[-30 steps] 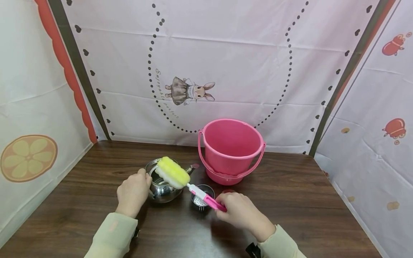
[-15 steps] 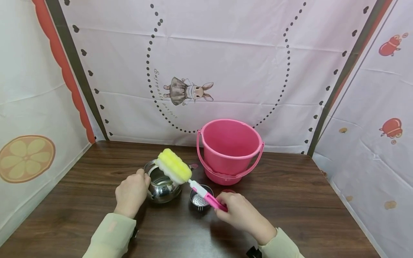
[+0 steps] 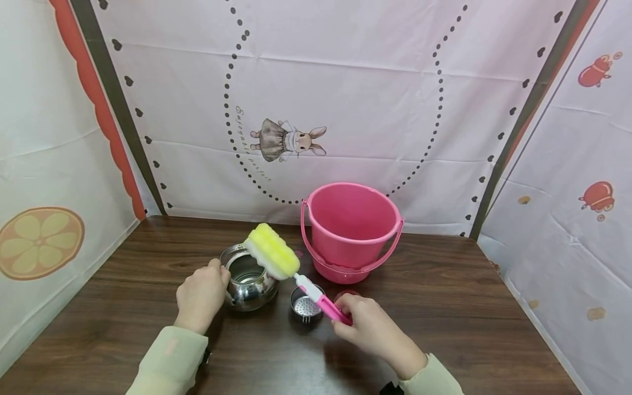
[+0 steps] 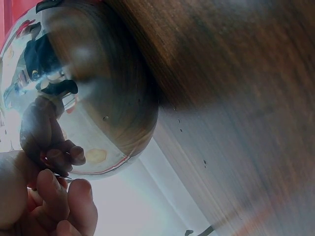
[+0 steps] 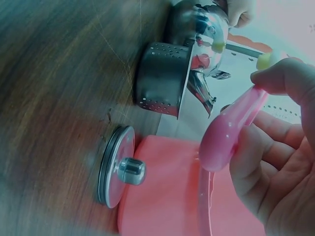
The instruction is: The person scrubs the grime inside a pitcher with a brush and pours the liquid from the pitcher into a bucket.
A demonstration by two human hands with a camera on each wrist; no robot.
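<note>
My left hand (image 3: 201, 296) grips the side of a shiny steel teapot (image 3: 249, 296) standing lidless on the table. In the left wrist view its fingers curl by the teapot's rounded body (image 4: 108, 98); the handle is mostly hidden. My right hand (image 3: 367, 332) holds a bottle brush by its pink handle (image 3: 332, 310). The brush's yellow and white sponge head (image 3: 274, 255) is raised, overlapping the teapot's right rim in the head view and hiding most of the spout, which shows in the right wrist view (image 5: 201, 93).
A perforated steel strainer basket (image 3: 306, 307) stands right of the teapot, under the brush handle. Beside it lies the teapot's lid (image 5: 118, 167) with its metal knob. Behind them is a pink bucket (image 3: 340, 255) with its handle down. Printed cloth walls (image 3: 345, 109) border the table.
The sponge head has moved up and to the right, uncovering more of the teapot's opening. My right hand has shifted slightly right; my left hand and the teapot have stayed in place.
</note>
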